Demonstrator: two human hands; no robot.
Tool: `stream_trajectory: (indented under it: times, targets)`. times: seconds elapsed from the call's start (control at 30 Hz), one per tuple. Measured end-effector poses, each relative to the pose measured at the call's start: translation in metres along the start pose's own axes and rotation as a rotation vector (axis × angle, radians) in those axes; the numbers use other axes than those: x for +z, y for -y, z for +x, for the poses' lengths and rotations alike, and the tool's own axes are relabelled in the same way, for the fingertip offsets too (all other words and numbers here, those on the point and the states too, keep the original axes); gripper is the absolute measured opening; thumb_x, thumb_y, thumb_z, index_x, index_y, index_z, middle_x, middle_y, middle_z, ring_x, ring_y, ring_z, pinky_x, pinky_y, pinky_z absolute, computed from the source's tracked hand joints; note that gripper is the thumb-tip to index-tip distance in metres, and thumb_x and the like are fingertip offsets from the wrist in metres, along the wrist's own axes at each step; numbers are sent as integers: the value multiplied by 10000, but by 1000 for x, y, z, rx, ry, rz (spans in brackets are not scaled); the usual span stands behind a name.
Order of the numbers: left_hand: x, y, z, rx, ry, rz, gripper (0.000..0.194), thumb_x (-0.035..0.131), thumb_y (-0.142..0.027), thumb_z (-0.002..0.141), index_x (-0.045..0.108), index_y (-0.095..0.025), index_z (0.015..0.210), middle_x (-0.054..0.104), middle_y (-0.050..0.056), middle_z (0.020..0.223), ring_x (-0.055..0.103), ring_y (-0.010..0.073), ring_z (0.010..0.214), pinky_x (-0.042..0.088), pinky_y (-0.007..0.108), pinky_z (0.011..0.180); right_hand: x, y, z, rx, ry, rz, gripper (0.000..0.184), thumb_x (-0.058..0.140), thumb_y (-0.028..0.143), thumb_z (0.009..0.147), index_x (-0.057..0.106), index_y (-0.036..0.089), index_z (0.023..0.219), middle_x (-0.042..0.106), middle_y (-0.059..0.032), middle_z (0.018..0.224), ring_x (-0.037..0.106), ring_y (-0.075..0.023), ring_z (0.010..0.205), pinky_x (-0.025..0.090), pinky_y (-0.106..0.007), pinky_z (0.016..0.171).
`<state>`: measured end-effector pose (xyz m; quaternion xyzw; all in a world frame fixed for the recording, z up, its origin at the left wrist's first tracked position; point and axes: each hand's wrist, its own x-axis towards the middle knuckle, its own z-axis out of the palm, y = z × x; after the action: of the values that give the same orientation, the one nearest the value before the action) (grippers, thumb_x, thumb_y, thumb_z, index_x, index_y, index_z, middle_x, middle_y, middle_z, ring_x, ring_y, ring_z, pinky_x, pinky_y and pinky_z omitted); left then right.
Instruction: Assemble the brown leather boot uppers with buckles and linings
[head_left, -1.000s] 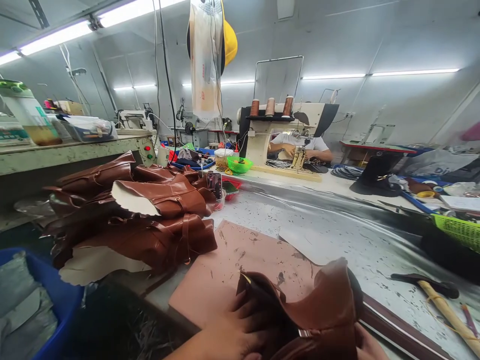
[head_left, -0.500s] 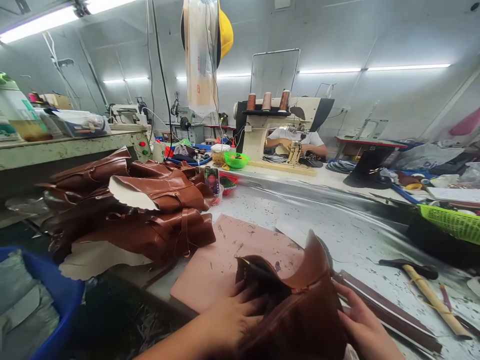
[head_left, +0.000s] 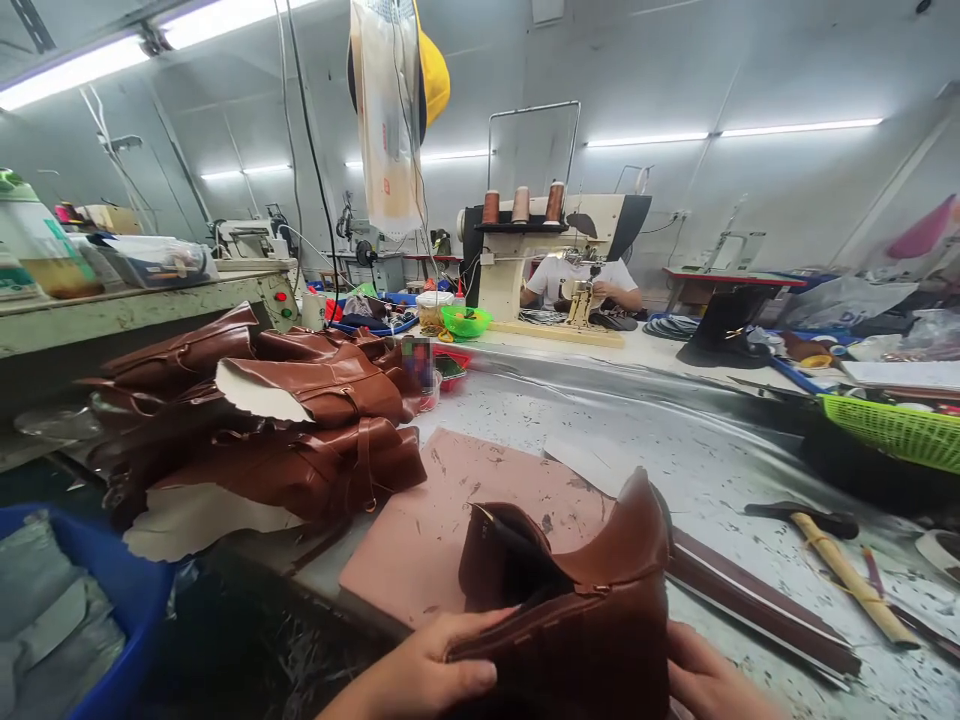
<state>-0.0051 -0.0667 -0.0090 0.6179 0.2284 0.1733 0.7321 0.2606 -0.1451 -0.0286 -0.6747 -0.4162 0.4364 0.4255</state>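
At the near side of the tabletop [head_left: 675, 450], btwn both hands, is a brown leather piece [head_left: 600, 635], its curved opening up top w/ the dark inside showing. L hand [head_left: 439, 662] is closed on its near L edge: thumb flat on the outside, fingers over the rim & mostly hidden inside. R hand [head_left: 705, 675] is against the R side, fingers on the leather, lower pt. cut off at bottom of view; can't tell if it's gripping or just touching. Piece is over the near R pt. of the pink board [head_left: 420, 545]; can't tell if it rests there. Just R of the piece: dark brown strips [head_left: 761, 605], then, farther R, a hammer [head_left: 847, 575] w/ wooden handle. L of the board: a pile of brown leather [head_left: 330, 385]; blue bin [head_left: 139, 610] at far L.
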Motion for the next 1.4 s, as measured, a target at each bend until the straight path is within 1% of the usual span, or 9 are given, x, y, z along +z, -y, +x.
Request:
stream_trajectory:
  times: [0.17, 0.4, 0.5, 0.6, 0.77, 0.97, 1.13, 1.23, 1.4]
  targets:
    - [-5, 14, 5, -31, -78, -173, 537, 647, -484, 728, 588, -212, 1187, 552, 101, 1269, 446, 322, 1217, 253, 475, 1058, 11, 11, 19, -182, 141, -103, 240, 685, 323, 575, 725, 183, 766, 722, -71, 883, 604, -348, 931, 494, -404, 796]
    - [-6, 16, 3, -22, -107, -242, 464, 641, -439, 753, 600, -246, 1173, 558, 80, 1267, 410, 326, 1245, 217, 473, 1076, 9, 21, 32, -61, 355, -120, 279, 633, 350, 680, 698, 165, 878, 717, -84, 907, 615, -297, 907, 504, -373, 777]
    - [-4, 18, 3, -30, -119, -293, 474, 676, -422, 728, 610, -242, 1161, 563, 77, 1261, 414, 322, 1243, 234, 450, 1074, 13, 33, 27, 54, 319, 0, 306, 629, 394, 683, 697, 160, 867, 717, -90, 909, 616, -303, 917, 510, -376, 770]
    - [-2, 20, 4, -57, -236, -407, 438, 747, -404, 651, 688, -211, 1040, 644, 92, 1145, 509, 320, 1156, 322, 424, 1026, 18, 44, 21, 90, 260, 137, 331, 658, 369, 652, 690, 141, 889, 716, -89, 875, 628, -299, 874, 510, -365, 751]
    - [0, 13, 5, -54, -412, -647, 330, 765, -373, 635, 735, -176, 898, 725, 84, 935, 639, 266, 950, 473, 325, 860, 15, 44, 21, -126, 311, 167, 358, 685, 400, 630, 668, 153, 889, 693, -61, 796, 625, -252, 776, 505, -351, 697]
    - [1, 7, 11, -45, -387, -707, 325, 737, -335, 681, 716, -174, 963, 706, 76, 1012, 593, 265, 1055, 471, 302, 890, 9, 51, 27, -121, 407, 31, 221, 645, 314, 645, 655, 167, 810, 661, -21, 738, 587, -203, 716, 464, -298, 639]
    - [-1, 10, 14, -76, -393, -705, 365, 736, -358, 680, 700, -193, 1004, 669, 70, 1107, 474, 297, 1200, 377, 371, 1015, 4, 61, 30, 82, 357, 257, 252, 694, 286, 558, 525, 173, 707, 546, 50, 600, 439, -73, 495, 339, -216, 485]
    - [-2, 12, 13, -64, -409, -738, 348, 725, -352, 694, 698, -203, 1007, 651, 57, 1143, 438, 287, 1233, 323, 372, 1058, 1, 61, 28, 97, 362, 371, 348, 727, 330, 528, 434, 189, 651, 465, 82, 555, 398, -51, 483, 300, -193, 472]
    - [1, 10, 12, -18, -375, -741, 333, 697, -350, 725, 690, -207, 1026, 648, 65, 1148, 440, 296, 1230, 317, 406, 1059, 0, 62, 23, 133, 346, 66, 291, 711, 279, 512, 526, 175, 711, 561, 19, 728, 479, -100, 579, 371, -229, 527]
